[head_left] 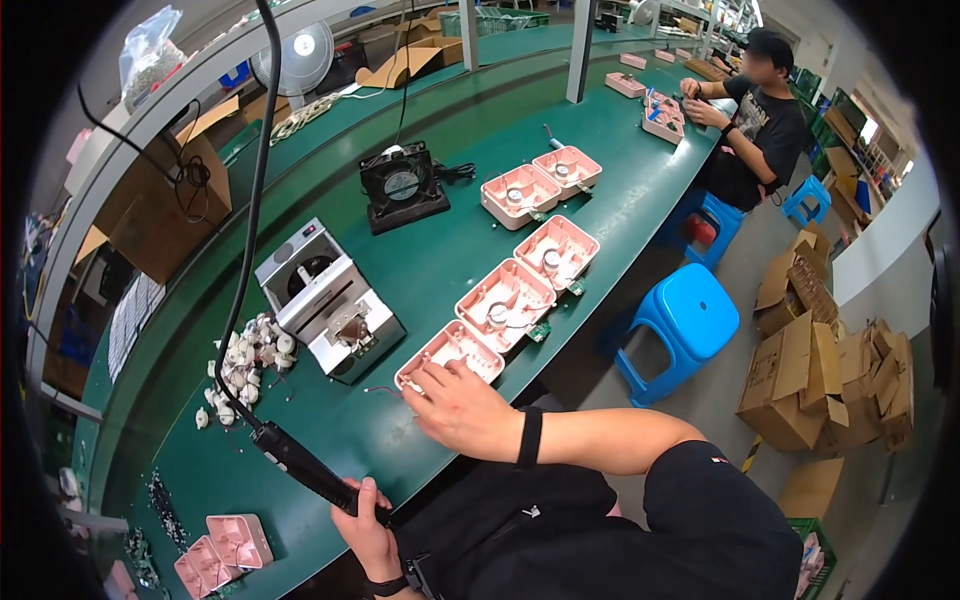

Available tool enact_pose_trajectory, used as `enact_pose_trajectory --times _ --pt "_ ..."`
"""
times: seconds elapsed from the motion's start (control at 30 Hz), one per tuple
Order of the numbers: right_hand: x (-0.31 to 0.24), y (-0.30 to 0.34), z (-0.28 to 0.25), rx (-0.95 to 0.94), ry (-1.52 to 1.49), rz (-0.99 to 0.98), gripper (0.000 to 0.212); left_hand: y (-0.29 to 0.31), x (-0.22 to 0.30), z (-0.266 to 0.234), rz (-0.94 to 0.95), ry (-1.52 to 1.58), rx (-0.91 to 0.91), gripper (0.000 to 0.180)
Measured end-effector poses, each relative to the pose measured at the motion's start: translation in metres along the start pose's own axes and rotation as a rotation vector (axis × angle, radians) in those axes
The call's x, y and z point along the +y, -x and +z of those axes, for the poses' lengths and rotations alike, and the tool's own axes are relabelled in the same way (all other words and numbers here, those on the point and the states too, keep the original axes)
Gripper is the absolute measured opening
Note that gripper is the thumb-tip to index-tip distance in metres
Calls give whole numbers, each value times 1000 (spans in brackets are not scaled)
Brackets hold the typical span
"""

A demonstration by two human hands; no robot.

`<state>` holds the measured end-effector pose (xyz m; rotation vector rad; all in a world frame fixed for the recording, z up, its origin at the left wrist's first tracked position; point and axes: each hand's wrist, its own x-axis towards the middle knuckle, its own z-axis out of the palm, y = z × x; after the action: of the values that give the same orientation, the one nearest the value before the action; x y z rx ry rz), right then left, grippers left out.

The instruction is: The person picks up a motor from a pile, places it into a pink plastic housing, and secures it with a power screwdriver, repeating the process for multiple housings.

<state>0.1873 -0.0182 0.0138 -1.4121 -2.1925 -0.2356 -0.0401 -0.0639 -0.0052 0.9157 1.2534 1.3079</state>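
My left hand [368, 530] is wrapped round a black electric screwdriver [300, 468] at the near edge of the bench. A black cord [262, 150] rises from its far end; its tip is hidden by my hand. My right hand [460, 410] reaches over the near wall of a pink plastic housing [478, 352], its fingers bent on the rim and partly inside. Some fingertips are hidden. Touching this housing in a row is an open pink housing [505, 300], with a round speaker-like part and a small green board at its edge.
A grey metal machine [335, 300] and a black fan [402, 185] stand behind the housings. White round parts [245, 365] lie piled at left; another pink housing [240, 540] sits lower left. A blue stool [690, 315] stands beside the bench. A co-worker [760, 120] handles pink housings farther along.
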Motion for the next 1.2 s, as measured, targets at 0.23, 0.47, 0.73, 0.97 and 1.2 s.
enact_pose_trajectory --times 0.23,0.47,0.73,0.97,1.2 --pt "78 31 -29 -26 93 16 35 -4 -9 29 -10 -38 -28 16" --pt "144 53 -51 7 242 75 31 -6 -6 37 -17 -29 -23 16" --pt "221 52 -60 27 304 115 30 -4 12 50 37 -61 -57 16" --pt "245 65 -77 43 386 123 26 19 13 42 6 -75 -69 16" --pt "190 29 -60 217 339 198 41 30 19 25 21 -159 -3 17"
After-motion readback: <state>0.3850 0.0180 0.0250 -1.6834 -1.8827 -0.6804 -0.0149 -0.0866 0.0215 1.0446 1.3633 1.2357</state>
